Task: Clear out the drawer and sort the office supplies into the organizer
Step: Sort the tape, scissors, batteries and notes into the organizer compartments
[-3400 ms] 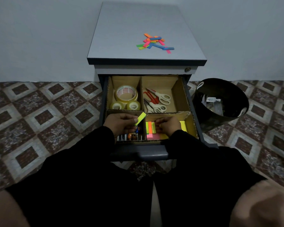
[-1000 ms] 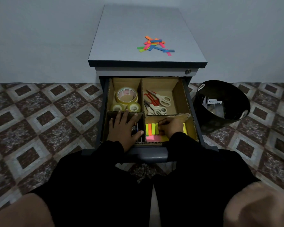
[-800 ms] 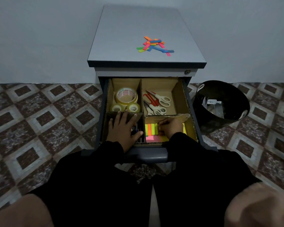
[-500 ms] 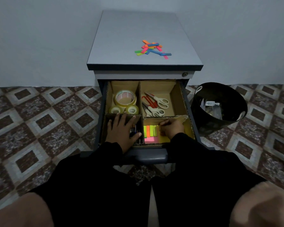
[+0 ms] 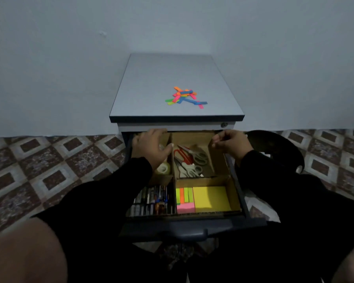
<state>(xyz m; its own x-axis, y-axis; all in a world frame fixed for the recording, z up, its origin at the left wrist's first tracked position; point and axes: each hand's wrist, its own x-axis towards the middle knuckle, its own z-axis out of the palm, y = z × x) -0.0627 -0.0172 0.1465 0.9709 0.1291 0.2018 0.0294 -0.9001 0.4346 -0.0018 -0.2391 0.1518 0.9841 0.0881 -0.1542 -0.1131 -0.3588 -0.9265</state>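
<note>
Nearest, the front 2 compartments of the cardboard organizer (image 5: 232,194) in the drawer (image 5: 184,231) are sitting filled: pens (image 5: 151,201) left, sticky notes (image 5: 211,199) right. Further back, the left hand (image 5: 151,148) is spreading loosely over the tape rolls (image 5: 163,168), holding nothing, while the right hand (image 5: 229,142) is curling beside the scissors (image 5: 189,160) (whether it is pinching cardboard, I cannot tell). Farthest, loose colored tabs (image 5: 185,97) are waiting on the cabinet top (image 5: 151,92); gathering them together probably works best.
</note>
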